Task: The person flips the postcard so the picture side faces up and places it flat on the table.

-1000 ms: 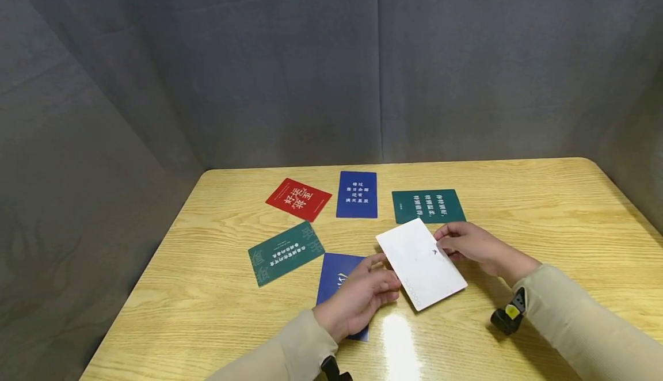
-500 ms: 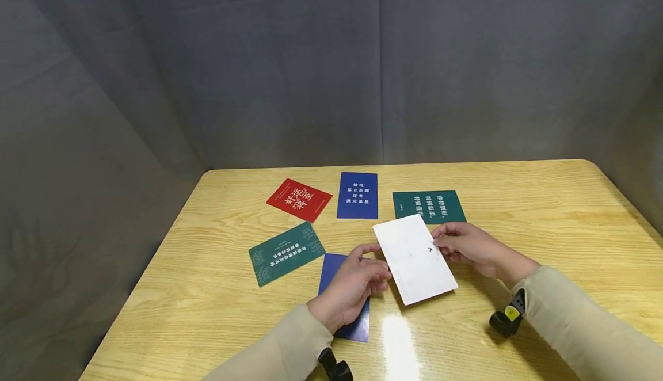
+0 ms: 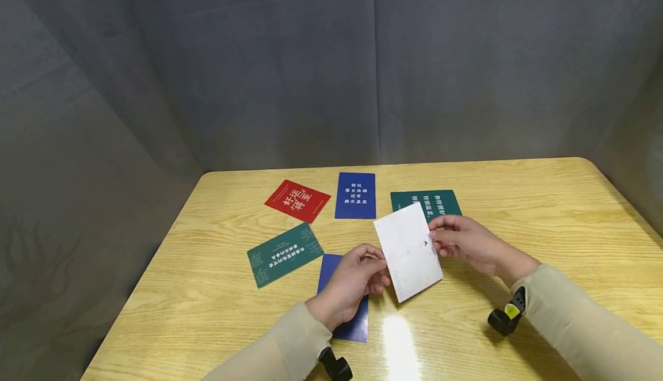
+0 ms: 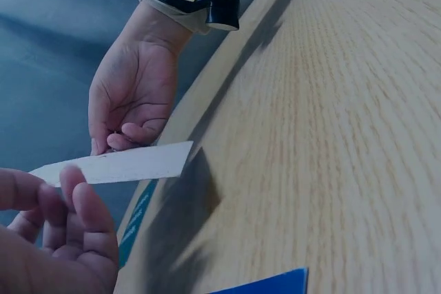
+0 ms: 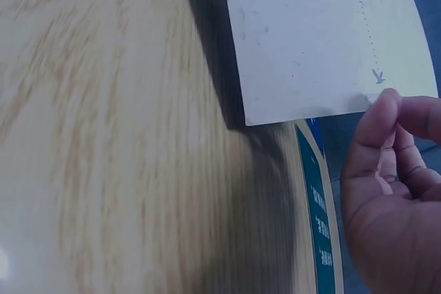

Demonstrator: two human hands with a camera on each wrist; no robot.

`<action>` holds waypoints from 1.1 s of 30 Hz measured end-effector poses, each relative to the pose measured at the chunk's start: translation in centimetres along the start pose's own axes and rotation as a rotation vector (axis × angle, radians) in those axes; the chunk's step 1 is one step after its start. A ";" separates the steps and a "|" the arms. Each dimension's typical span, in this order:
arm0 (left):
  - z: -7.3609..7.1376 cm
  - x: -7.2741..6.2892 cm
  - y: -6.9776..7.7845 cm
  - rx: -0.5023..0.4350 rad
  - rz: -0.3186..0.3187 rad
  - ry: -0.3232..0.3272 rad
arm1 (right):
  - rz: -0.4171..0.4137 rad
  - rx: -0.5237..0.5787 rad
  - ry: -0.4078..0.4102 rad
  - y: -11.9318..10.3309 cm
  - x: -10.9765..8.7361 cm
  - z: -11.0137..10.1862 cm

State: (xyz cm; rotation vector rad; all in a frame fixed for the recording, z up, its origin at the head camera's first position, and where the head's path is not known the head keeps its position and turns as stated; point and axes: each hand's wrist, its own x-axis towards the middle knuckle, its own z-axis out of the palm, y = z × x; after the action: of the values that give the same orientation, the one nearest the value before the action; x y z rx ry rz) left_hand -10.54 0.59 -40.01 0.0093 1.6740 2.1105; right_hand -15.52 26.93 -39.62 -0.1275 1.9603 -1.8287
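A postcard (image 3: 409, 251) is held tilted above the table, its white back toward me. My right hand (image 3: 468, 246) pinches its right edge between thumb and fingers, near a small dark mark; the right wrist view shows this grip (image 5: 396, 191) closely. At the left edge, my left hand (image 3: 352, 283) has its thumb and curled index finger on the postcard; in the left wrist view its fingers (image 4: 89, 211) partly cover that end. Under the left hand lies a blue card (image 3: 354, 326), partly hidden. The held postcard overlaps a green card (image 3: 448, 201) lying behind it.
On the wooden table (image 3: 197, 312) lie a red card (image 3: 297, 199), a blue card (image 3: 355, 195) with white writing and a green card (image 3: 285, 254) to the left. A grey curtain (image 3: 290, 82) hangs behind the table. Each wrist wears a black camera (image 3: 505, 319).
The postcard has swung more upright and shifted slightly left and away from me, with the right hand following. The left hand's fingers have moved up along the postcard's left edge.
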 end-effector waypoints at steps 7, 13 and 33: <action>-0.2 -0.3 0.4 -0.014 -0.007 0.010 | -0.039 0.032 0.017 -0.5 0.1 0.1; -0.6 -0.3 0.3 -0.030 0.043 0.032 | -0.054 0.094 0.023 -0.6 -0.2 0.0; -0.5 0.2 0.0 -0.049 0.056 0.100 | -0.068 -0.161 0.093 -0.4 0.2 1.7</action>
State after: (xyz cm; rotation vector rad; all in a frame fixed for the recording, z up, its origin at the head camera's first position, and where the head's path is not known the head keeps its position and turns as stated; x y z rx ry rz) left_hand -10.86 0.17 -40.18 -0.0655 1.6960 2.2267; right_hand -15.13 25.26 -39.31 -0.1637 2.1926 -1.7448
